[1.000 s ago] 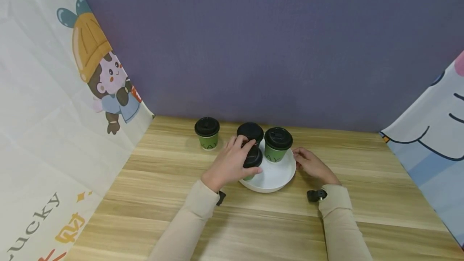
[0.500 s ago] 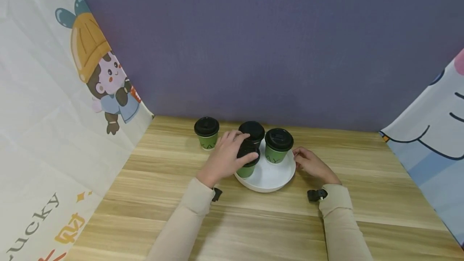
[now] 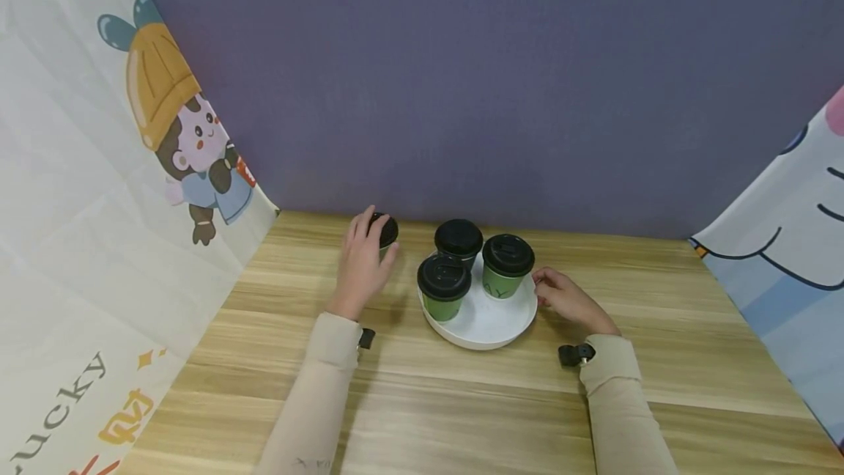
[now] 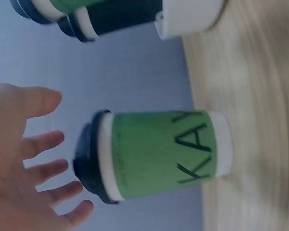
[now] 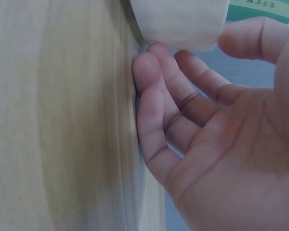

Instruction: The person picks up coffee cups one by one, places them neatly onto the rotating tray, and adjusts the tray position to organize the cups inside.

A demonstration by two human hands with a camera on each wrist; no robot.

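A lidded paper coffee cup (image 4: 161,154) with a green sleeve and black lid stands on the table at the left. My left hand (image 3: 363,262) is spread over it, partly hiding it in the head view; the left wrist view shows a gap between fingers and lid. To its right sits a shallow round white dish (image 3: 484,328) bearing a front cup (image 3: 444,288), a back cup (image 3: 459,239) and a right cup (image 3: 504,266), all upright with black lids. At the dish's right rim, my right hand (image 3: 570,303) holds the edge with curled fingers and thumb.
The wood-grain table (image 3: 461,409) ends at a dark blue-purple backdrop (image 3: 488,94). A white cloth with a cartoon figure (image 3: 201,138) hangs on the left, another printed cloth (image 3: 785,240) on the right.
My left hand has let go of the front cup on the dish and moved left to the separate cup. That front cup and the dish have shifted slightly left. The right hand stays put.
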